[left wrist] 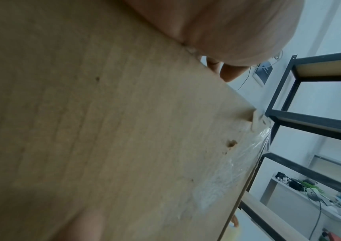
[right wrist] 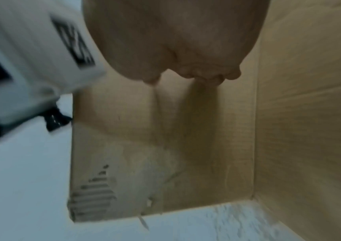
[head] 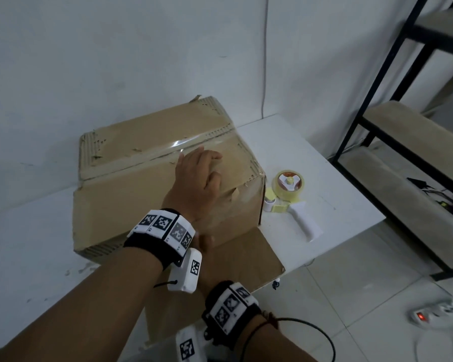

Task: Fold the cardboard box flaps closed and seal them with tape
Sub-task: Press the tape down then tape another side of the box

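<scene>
My left hand (head: 198, 176) lies flat on top of the worn brown cardboard box (head: 131, 194), fingers straight and spread, pressing near its right front corner. My right hand (head: 207, 242) is lower, against the box's front face where a loose flap (head: 236, 259) lies out toward me on the white tabletop (head: 324, 184); my left wrist covers most of it, and the right wrist view shows only the heel of the palm over cardboard, so I cannot tell how its fingers lie.

The box sits at the middle of the tabletop, close to the white wall. A strip of clear glossy tape (head: 178, 145) runs along the seam of its closed top flaps. The edges are scuffed, with corrugation showing at the corners, and wrinkled old tape clings to the right front corner.

Just right of the box lies a white-handled tape dispenser with a yellowish roll (head: 289, 190), apart from both hands. The wrist views are blurred.
</scene>
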